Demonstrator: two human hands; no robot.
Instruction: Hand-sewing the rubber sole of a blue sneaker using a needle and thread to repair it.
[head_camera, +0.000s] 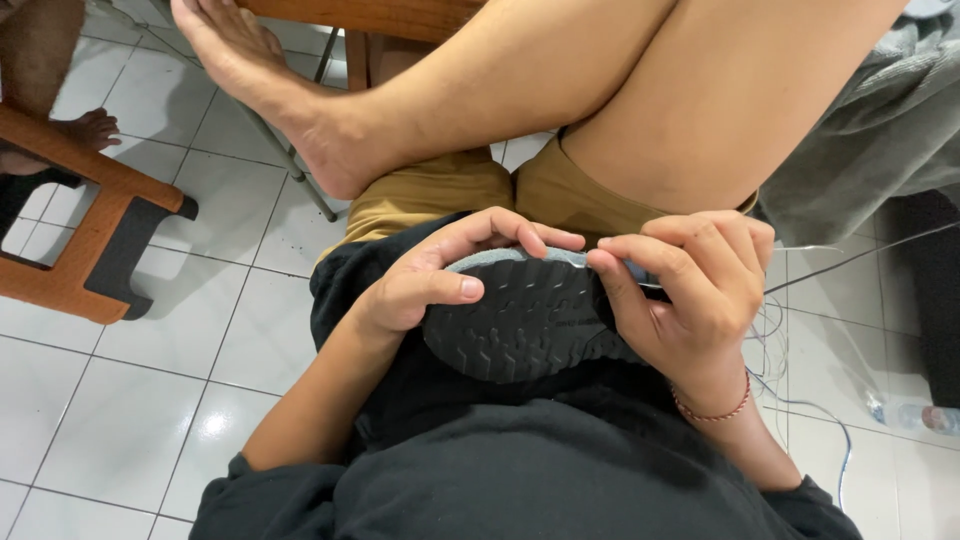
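Seemingly mid-way through stitching, the shoe (525, 320) lies sole-up on the lap, and how much of its grey edge is already sewn cannot be told, though a thread (800, 248) runs out to the right from the spot being worked. Left hand (440, 275) is curled around the toe end, thumb flat on the tread, while the right hand (690, 290) pinches closed on the sole's rim, fingers bent, wrist low.

A dark shoe sole (525, 320) is held tread-up in the lap, gripped by the left hand (440, 275) and right hand (690, 290); thread (800, 248) is pinched by the right fingers.
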